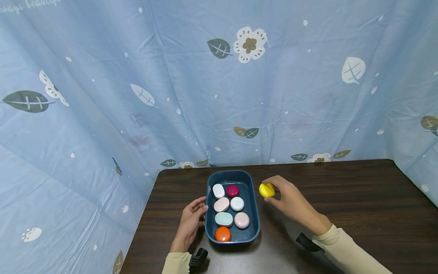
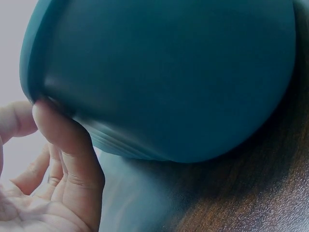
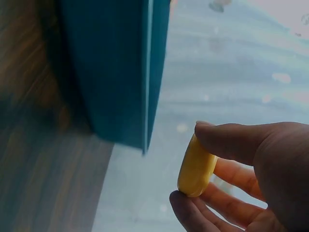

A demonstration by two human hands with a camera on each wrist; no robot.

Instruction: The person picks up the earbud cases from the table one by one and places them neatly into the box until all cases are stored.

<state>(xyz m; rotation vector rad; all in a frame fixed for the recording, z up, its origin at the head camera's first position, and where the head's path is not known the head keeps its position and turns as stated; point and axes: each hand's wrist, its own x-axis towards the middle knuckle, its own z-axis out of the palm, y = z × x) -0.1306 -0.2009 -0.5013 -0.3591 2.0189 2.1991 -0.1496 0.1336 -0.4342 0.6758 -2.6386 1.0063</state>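
Raised just right of the deep blue tray (image 1: pixel 253 228), my right hand (image 1: pixel 291 199) pinches a smooth, glossy yellow disc (image 1: pixel 267 190) between thumb and fingertips. In the right wrist view the same yellow disc (image 3: pixel 195 169) appears edge-on, beside the tray's wall (image 3: pixel 111 72). My left hand (image 1: pixel 191 220) holds the tray's left side, thumb and index finger (image 2: pixel 17 118) at the rim. Inside the tray lie rounded pieces in two columns: a magenta disc (image 1: pixel 233 191), an orange disc (image 1: pixel 223 234), a pale green oval (image 1: pixel 224 219) and several white or pale pink ones.
The tray stands on a dark wood-grain table (image 1: pixel 342 198). Behind and to the left hangs a light blue curtain (image 1: pixel 191 95) with leaf and flower prints, meeting the table's far edge. Dark straps with small devices sit at both wrists.
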